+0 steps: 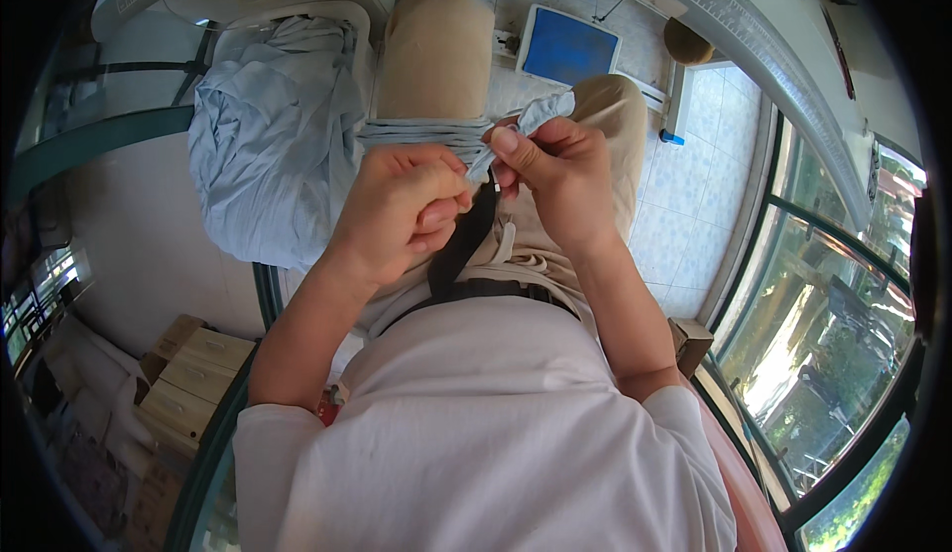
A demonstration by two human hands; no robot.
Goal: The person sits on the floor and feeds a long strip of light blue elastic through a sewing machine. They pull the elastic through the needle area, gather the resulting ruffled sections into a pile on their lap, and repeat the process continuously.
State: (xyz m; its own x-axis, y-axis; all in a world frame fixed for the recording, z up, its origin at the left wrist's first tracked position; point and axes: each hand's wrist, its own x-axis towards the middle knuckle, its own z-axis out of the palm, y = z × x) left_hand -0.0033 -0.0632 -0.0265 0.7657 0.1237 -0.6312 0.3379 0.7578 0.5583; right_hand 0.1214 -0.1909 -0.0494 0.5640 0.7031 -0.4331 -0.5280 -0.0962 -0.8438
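Above my lap, my right hand (560, 175) pinches a crumpled light-blue cloth strip (547, 111) between thumb and fingers, its end sticking up past the fingertips. My left hand (405, 210) is closed close beside it, with the fingers curled in. A short piece of the same cloth runs down between the two hands toward the left fingertips, which seem to grip it. Across my left thigh lie several folded light-blue strips (421, 133), partly hidden behind my left hand. A black strap (466, 238) hangs below the hands.
A large heap of light-blue cloth (278, 145) overflows a pale bin to my left. Ahead, a white table edge with a ruler scale (734, 16) curves over a blue foot pedal (570, 46). Windows (813, 344) stand on the right; a wooden drawer unit (198, 383) is at lower left.
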